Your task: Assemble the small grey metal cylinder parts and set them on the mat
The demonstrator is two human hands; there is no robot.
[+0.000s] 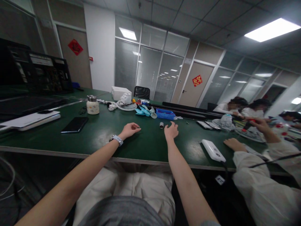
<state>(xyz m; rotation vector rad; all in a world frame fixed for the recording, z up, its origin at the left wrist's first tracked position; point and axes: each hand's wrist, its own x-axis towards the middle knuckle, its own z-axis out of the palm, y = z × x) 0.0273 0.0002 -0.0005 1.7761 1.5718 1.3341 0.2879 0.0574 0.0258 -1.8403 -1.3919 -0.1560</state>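
Note:
My left hand [130,130], with a watch [116,140] on its wrist, hovers low over the green table with loosely curved fingers. A gap shows between its thumb and fingers, and I see nothing in it. Just left of my right hand [171,130] stands a small metal cylinder [161,125]. The right hand's fingers are apart and bent, close to the cylinder but not around it. Behind the hands lie light-blue fan blades [144,110], a blue tray [165,114] and a white fan grille [127,106].
On the left are a phone [74,125], a patterned bottle [92,106] and a white flat device [35,119]. A white box [121,93] stands at the back. To the right lies a white power bank-like device [213,150], beside a co-worker's hand [235,144].

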